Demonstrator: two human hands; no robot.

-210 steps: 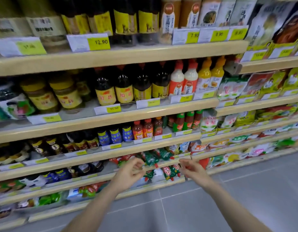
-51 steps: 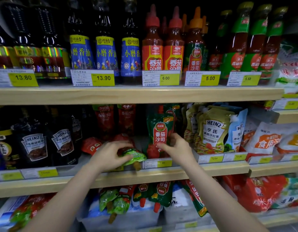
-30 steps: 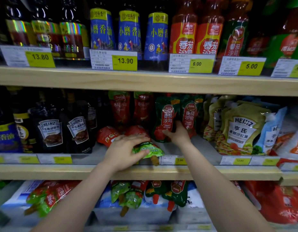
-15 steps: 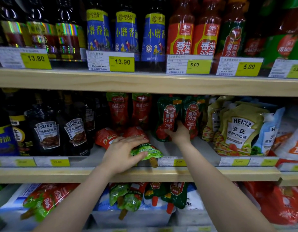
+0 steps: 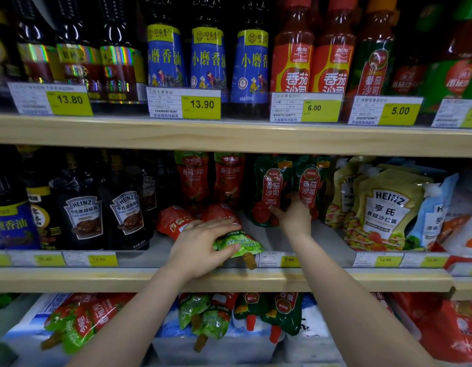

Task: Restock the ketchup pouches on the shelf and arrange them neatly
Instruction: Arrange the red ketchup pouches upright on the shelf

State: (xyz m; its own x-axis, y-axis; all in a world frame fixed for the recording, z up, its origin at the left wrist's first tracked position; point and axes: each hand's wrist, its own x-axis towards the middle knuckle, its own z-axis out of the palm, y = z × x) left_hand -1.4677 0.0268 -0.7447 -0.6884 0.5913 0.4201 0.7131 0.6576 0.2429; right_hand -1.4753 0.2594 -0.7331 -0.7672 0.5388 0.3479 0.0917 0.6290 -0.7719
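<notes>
Both arms reach into the middle shelf (image 5: 229,280) at the centre of the frame. The left hand (image 5: 203,246) lies over a light-green ketchup pouch (image 5: 239,245) at the shelf's front edge, fingers curled round its upper part, its brown spout poking past the lip beside the 7.90 price tag (image 5: 280,259). Just behind that hand two red pouches (image 5: 174,221) lie flat. The right hand (image 5: 293,217) reaches deeper, fingers straight and pressed against the foot of two dark-green ketchup pouches (image 5: 272,192) standing upright side by side. Bare grey shelf floor shows round the right wrist, between the green pouches and the Heinz salad-dressing pouches (image 5: 386,207) at centre right. Dark Heinz bottles (image 5: 82,213) crowd the left. The upper shelf board (image 5: 229,133) hangs close over the pouch tops.
</notes>
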